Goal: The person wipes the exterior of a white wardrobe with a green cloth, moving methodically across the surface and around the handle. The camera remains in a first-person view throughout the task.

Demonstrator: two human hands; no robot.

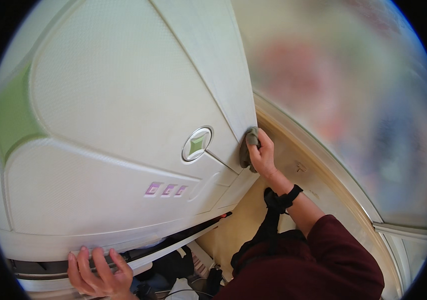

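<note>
A large white door panel (116,93) with a textured surface, green inlays and small purple squares fills the left and middle of the view. My right hand (264,153) grips a bunched grey-green cloth (249,150) against the panel's right side. Left of the cloth is a round metal-rimmed emblem (197,144) with a green star shape. My left hand (101,272) rests with its fingers spread on the panel's lower edge, beside a dark gap; no object shows in it.
A frosted glass pane (329,93) in a curved-looking frame stands on the right. Dark clothing or bags (172,264) and a cable lie inside below the panel. Pale floor (236,228) shows between the panel and the glass.
</note>
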